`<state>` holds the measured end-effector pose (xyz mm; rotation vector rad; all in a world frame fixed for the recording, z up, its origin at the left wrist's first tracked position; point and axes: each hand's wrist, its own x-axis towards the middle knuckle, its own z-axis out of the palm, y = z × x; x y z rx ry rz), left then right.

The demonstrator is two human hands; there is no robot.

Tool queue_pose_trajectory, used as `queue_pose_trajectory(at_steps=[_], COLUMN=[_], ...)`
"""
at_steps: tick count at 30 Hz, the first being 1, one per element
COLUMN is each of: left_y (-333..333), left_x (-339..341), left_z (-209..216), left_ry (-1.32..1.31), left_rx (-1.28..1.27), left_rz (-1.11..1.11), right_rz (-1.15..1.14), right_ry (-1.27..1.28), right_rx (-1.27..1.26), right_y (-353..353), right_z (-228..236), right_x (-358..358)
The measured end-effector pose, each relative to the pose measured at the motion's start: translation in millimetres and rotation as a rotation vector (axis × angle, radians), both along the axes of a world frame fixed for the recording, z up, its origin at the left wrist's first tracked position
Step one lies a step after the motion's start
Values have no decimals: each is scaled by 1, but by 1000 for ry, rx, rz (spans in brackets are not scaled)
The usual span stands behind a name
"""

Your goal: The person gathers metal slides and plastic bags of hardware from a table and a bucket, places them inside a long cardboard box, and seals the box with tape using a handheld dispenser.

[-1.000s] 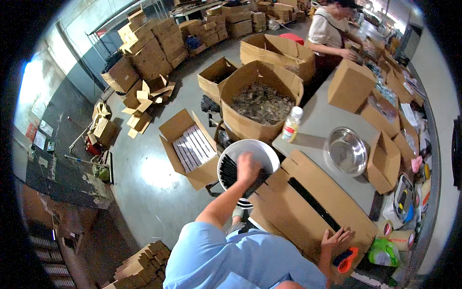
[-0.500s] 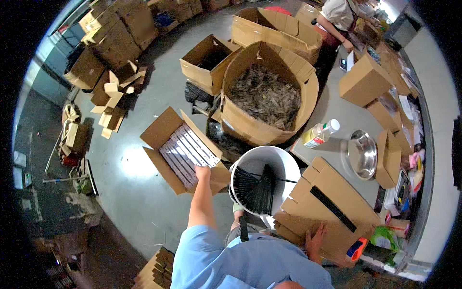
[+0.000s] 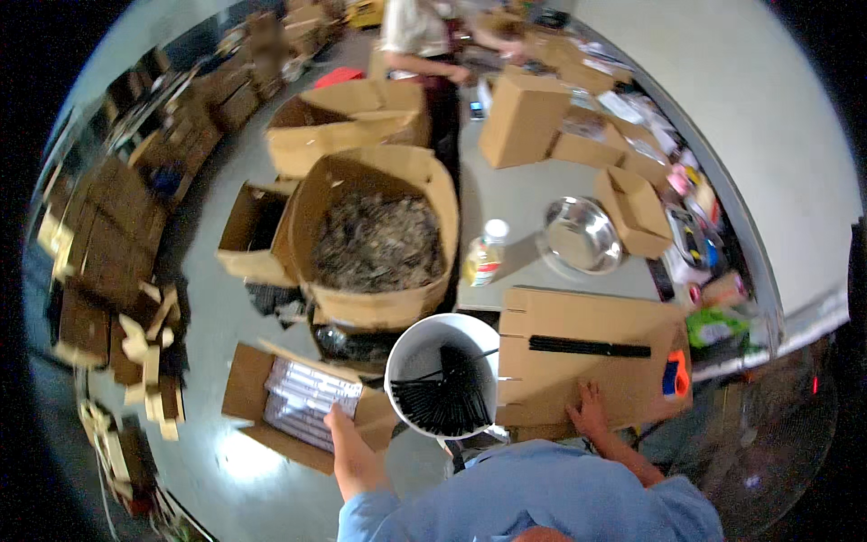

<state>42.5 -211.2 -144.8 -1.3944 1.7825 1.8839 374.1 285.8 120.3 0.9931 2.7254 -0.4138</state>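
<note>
An open cardboard box (image 3: 242, 384) stands on the floor at the lower left, with long white strips (image 3: 307, 397) packed side by side in it. My left hand (image 3: 341, 432) reaches over the near side of this box to the strips; its fingers are blurred and partly hidden. On a flat cardboard sheet (image 3: 551, 384) at the right lies my right hand (image 3: 589, 414), fingers spread. Beyond it a short row of thin black rods (image 3: 589, 347) rests on the same cardboard. Between my hands a white bucket (image 3: 395, 372) holds many thin black rods (image 3: 444, 397).
A big carton (image 3: 432, 194) full of dark scraps stands ahead. The grey table (image 3: 506, 194) bears a bottle (image 3: 486, 255), a steel bowl (image 3: 582, 237) and small cartons. An orange tape dispenser (image 3: 675, 372) lies on the cardboard. Another person (image 3: 415, 41) works at the far end.
The view has swung to the right, so the cartons and table appear further left. My left hand stays at the box of strips, and my right hand still rests on the cardboard.
</note>
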Motion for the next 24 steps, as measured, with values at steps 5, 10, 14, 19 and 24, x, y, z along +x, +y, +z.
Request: queue_pose_trajectory(at_steps=[5, 10, 14, 19, 24], left_y=[-19, 28, 154, 285, 404], left_x=[17, 66, 124, 113, 99], left_z=[44, 113, 226, 280, 277], left_ry=[317, 274, 643, 1115, 1322], left_rx=[439, -144, -229, -836, -837], left_rz=[386, 202, -283, -1433, -1876], right_rz=[1, 34, 162, -284, -471], right_ry=[45, 240, 376, 327, 405], right_rx=[-31, -91, -34, 109, 455], right_y=[9, 19, 40, 115, 189], right_z=[-11, -29, -35, -8, 33], right_x=[1, 20, 37, 61, 112])
